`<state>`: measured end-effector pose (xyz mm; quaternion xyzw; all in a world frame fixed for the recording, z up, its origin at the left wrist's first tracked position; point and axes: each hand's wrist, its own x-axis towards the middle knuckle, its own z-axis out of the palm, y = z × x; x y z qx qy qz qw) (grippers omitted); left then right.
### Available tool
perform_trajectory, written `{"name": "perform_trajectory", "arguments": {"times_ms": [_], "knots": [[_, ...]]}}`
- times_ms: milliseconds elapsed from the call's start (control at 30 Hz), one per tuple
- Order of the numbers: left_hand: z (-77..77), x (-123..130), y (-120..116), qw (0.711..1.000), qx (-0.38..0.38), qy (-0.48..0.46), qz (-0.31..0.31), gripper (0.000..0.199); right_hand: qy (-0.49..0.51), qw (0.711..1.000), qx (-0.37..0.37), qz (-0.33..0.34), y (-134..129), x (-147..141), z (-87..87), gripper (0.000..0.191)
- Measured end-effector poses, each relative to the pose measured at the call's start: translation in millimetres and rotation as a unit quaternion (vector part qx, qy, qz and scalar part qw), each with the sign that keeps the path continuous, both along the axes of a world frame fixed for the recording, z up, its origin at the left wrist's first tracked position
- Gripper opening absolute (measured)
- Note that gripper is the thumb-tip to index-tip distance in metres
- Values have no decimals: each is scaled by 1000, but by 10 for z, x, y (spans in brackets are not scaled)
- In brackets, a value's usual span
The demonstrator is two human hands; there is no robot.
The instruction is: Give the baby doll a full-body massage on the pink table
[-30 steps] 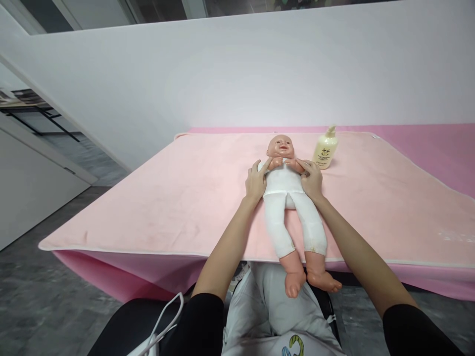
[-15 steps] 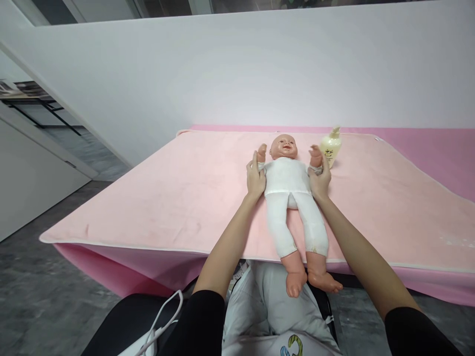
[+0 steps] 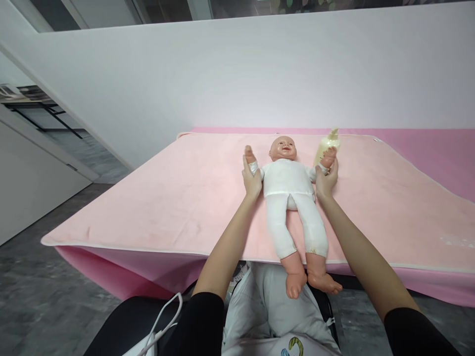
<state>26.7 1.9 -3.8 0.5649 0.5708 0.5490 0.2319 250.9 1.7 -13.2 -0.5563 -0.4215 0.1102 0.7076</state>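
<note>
A baby doll [image 3: 287,177] with a white cloth body lies on its back on a pink blanket [image 3: 166,198], head toward the wall and feet hanging over the near edge. My left hand [image 3: 252,179] is closed around the doll's arm on the left, near the wrist. On the other side, my right hand [image 3: 327,182] grips the doll's right-side arm by its wrist. Both doll arms are spread outward. Just behind my right hand stands a pale yellow pump bottle [image 3: 328,142], partly covered by the doll's hand.
A white wall [image 3: 237,74] rises behind the table. Darker pink cloth [image 3: 426,153] shows under the blanket at the right and hangs over the front. At lower left are a black chair [image 3: 118,321] and a white cable [image 3: 159,321].
Both my hands have moved outward with the doll's arms, spreading them wider. The doll's hand on the right now overlaps the bottle. The doll's body stays in place.
</note>
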Motion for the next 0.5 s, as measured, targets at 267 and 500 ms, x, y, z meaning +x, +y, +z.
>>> {"name": "perform_trajectory", "arguments": {"times_ms": [267, 500], "knots": [[159, 100, -186, 931, -10, 362, -37, 61, -339, 931, -64, 119, -227, -203, 189, 64], [159, 98, -191, 927, -9, 373, -38, 61, -342, 930, -65, 116, -213, -167, 181, 65]]}}
